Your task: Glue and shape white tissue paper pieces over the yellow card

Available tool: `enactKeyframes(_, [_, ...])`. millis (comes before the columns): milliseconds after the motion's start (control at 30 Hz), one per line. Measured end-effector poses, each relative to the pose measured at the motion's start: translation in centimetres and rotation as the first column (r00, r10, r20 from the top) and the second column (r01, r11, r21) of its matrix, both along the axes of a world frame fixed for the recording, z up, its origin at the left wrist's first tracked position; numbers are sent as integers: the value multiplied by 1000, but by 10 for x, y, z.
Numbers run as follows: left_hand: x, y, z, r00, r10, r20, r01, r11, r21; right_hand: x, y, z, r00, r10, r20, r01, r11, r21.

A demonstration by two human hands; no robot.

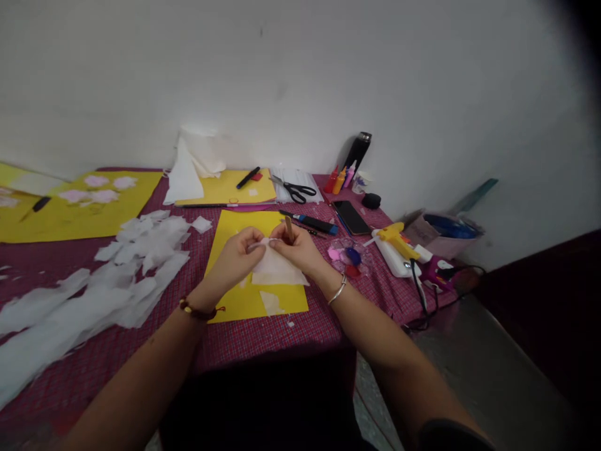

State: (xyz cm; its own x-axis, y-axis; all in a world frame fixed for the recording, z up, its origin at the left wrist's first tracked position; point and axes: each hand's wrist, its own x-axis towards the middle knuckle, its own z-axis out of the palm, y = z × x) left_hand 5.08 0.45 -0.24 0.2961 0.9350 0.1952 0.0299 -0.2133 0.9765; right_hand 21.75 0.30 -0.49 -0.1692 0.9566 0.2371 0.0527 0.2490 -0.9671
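Both hands meet over a sheet of yellow paper and pinch the top of a piece of white tissue paper. My left hand has thumb and fingertips closed on its left part. My right hand grips its right part, and a thin brown stick pokes up between the fingers; its lower end is hidden. Below the tissue a small pale scrap lies on the yellow paper. Just right of my right hand sits a clear palette with pink, blue and red paint.
White tissue strips spread over the left of the checked cloth. Behind lie black scissors, a blue-and-black cutter and a phone. A yellow glue gun and its cable are at right; a black bottle leans on the wall.
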Motion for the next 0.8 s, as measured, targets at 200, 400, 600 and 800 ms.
enactKeyframes(200, [-1,-8,18,998,15,55,-8,991,-135,3,-3,1,1000,9,-9,-10,1000,-16])
enactKeyframes(400, [-2,-12,24,998,21,53,-11,982,-188,5,-5,3,994,109,-21,-110,993,-43])
enactKeyframes(600, [-2,-11,23,998,0,68,12,982,-188,2,-6,6,998,37,-50,-40,997,-60])
enactKeyframes(800, [-14,6,21,965,26,-261,-43,997,-59,7,-2,6,978,-116,-174,111,993,-39])
